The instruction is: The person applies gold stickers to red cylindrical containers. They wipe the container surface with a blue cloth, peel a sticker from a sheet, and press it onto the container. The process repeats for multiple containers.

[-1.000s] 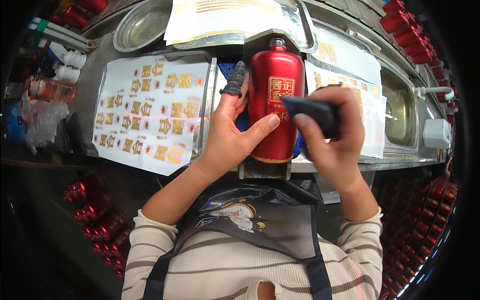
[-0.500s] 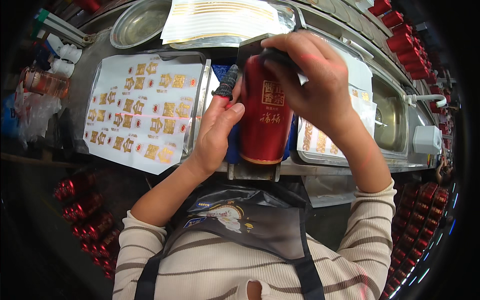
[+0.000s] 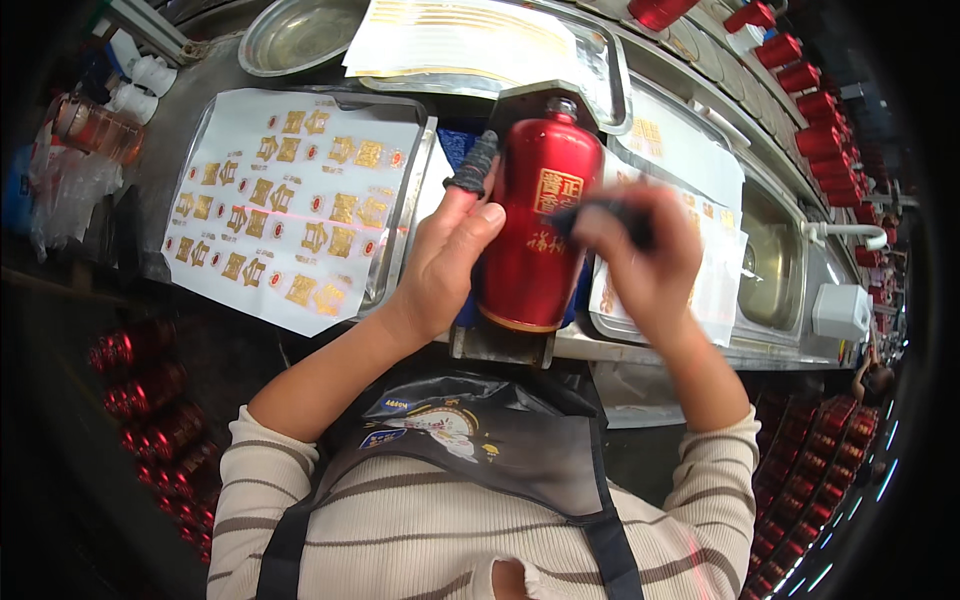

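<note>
A glossy red bottle [image 3: 525, 270] with gold lettering and a bare neck lies on its back in a dark stand, its base toward me. My left hand [image 3: 447, 250] grips its left side, thumb against the red surface and a dark knitted cover on the forefinger. Over the right side of the lettering is my right hand [image 3: 655, 255], blurred by motion, with curled fingers. Something dark [image 3: 610, 222] shows at those fingertips and touches the bottle; I cannot tell whether it is a cloth, a tool or finger covers.
Left of the bottle, a tray holds a white sheet of gold decals [image 3: 270, 215]. More decal sheets [image 3: 715, 260] lie to the right, before a sink [image 3: 775, 265]. Behind are a metal bowl [image 3: 300, 40] and gold-striped sheets [image 3: 455, 45]. Red bottles [image 3: 825, 140] line the far right.
My right hand has moved from the bottle's neck down toward me, onto the lettering, uncovering the neck. My left hand stays at the bottle's left side. The view has shifted slightly.
</note>
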The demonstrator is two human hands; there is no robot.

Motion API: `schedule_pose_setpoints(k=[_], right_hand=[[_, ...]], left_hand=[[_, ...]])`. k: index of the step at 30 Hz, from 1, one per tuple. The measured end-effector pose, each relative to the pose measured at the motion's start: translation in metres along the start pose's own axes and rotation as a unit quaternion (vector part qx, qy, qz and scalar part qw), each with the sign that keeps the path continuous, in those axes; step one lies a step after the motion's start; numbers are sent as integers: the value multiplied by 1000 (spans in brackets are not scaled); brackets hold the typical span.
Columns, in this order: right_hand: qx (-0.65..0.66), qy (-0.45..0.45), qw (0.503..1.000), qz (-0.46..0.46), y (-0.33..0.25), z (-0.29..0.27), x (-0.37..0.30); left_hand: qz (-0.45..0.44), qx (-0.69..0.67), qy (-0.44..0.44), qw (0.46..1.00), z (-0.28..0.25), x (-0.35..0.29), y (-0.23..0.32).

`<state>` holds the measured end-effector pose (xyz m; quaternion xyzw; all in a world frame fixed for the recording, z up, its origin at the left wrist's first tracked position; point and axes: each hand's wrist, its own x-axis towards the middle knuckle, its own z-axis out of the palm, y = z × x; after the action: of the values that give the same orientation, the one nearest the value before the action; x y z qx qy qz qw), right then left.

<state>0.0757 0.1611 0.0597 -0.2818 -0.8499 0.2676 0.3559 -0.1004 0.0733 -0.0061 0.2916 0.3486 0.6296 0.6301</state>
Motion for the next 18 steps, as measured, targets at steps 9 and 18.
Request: schedule_pose_setpoints(k=[9,18], right_hand=[[22,26,998,61,-12,-16,-28],[331,80,836,429,40,-31,-62]], left_hand=[[129,615,-79,774,17,-40,13],[66,356,-47,931,-6,-30,-13]])
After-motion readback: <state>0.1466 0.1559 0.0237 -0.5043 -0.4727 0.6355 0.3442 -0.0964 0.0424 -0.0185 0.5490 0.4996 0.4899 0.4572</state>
